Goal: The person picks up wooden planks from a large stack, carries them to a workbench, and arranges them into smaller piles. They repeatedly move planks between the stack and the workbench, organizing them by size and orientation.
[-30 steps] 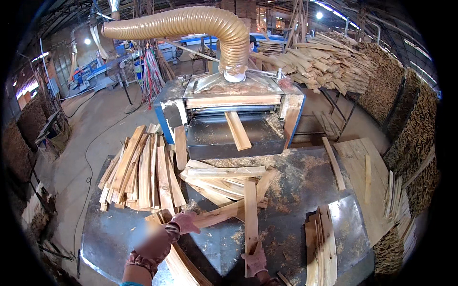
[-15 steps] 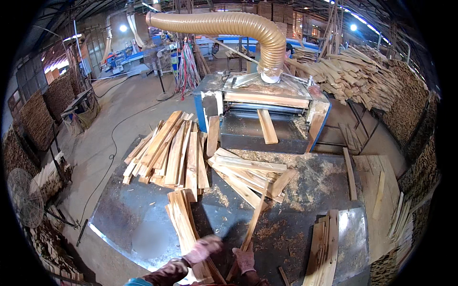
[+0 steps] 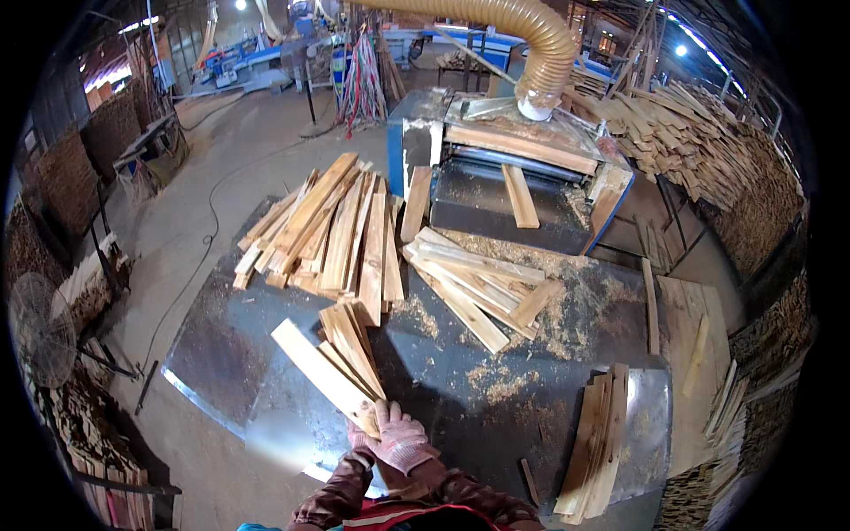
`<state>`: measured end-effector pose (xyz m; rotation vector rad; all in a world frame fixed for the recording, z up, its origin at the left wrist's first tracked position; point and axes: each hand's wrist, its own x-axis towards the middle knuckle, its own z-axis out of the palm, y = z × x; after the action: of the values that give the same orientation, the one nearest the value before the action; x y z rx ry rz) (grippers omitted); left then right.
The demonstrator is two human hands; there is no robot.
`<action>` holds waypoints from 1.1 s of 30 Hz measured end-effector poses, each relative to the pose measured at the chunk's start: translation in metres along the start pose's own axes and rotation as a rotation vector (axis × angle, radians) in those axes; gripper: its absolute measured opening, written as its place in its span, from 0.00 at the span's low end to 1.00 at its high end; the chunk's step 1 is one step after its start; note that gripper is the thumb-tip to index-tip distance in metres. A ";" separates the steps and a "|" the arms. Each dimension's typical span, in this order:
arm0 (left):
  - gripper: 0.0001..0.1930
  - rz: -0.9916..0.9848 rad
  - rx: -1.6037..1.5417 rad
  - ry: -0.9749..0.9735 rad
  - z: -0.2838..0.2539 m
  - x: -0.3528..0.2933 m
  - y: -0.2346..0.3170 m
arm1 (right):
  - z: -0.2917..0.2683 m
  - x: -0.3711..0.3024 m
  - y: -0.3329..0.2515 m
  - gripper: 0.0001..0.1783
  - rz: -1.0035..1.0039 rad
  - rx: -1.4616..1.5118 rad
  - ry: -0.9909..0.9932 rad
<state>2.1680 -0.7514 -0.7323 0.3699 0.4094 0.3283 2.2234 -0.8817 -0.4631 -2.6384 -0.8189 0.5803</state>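
My right hand [image 3: 400, 434], in a pinkish knitted glove, is closed over the near end of a pale wooden board [image 3: 319, 372]. My left hand [image 3: 358, 439], gloved alike, grips the same end from its left side; the board and the other hand partly cover its fingers. The board slants away to the far left, its broad face up. Just beside and partly beneath it lies a small stack of boards [image 3: 354, 341] on the dark metal table [image 3: 230, 354].
Beyond are a large heap of boards [image 3: 332, 234] and a fanned pile [image 3: 474, 288]. A planer-like machine [image 3: 531, 137] with a ribbed hose [image 3: 553, 53] stands behind; one board [image 3: 521, 196] lies at its opening. More boards [image 3: 595, 442] lie at the right, with sawdust [image 3: 509, 389] between.
My right hand has moved left, away from the spot where it held a narrow-looking slat. Both hands now meet on one board, tilted to the left. The view has shifted downward.
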 end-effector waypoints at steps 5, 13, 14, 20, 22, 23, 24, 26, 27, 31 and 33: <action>0.29 -0.101 -0.394 0.122 0.048 -0.005 -0.014 | -0.015 -0.001 0.021 0.57 0.098 0.019 -0.106; 0.42 -0.284 0.432 0.459 0.092 -0.003 0.011 | 0.012 0.011 0.106 0.62 0.325 0.274 -0.180; 0.46 -0.278 0.477 0.493 0.067 0.009 0.025 | 0.007 0.013 0.101 0.62 0.307 0.326 -0.203; 0.26 -0.379 0.600 0.461 0.112 0.004 0.014 | 0.016 0.008 0.143 0.62 0.463 0.682 -0.148; 0.26 -0.319 0.692 0.392 0.099 0.008 0.004 | 0.025 0.012 0.154 0.60 0.442 0.751 -0.150; 0.26 -0.304 0.747 0.397 0.097 0.006 0.001 | 0.032 0.010 0.157 0.60 0.428 0.781 -0.129; 0.26 -0.297 0.868 0.363 0.107 -0.004 -0.001 | 0.044 0.006 0.168 0.58 0.403 0.845 -0.114; 0.27 -0.249 1.173 0.368 0.110 -0.033 0.004 | 0.044 -0.015 0.161 0.53 0.312 1.003 -0.143; 0.28 -0.226 1.356 0.402 0.100 -0.047 -0.001 | 0.032 -0.031 0.158 0.51 0.268 1.090 -0.158; 0.17 -0.616 1.181 0.268 0.109 -0.099 0.009 | 0.084 -0.097 0.164 0.50 0.448 0.716 -0.166; 0.16 -0.567 1.254 0.011 0.109 -0.097 0.016 | 0.080 -0.117 0.165 0.49 0.433 0.400 -0.079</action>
<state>2.1284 -0.8051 -0.6012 1.4341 0.6791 -0.5396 2.1742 -1.0663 -0.5669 -2.4250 -0.1160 0.8589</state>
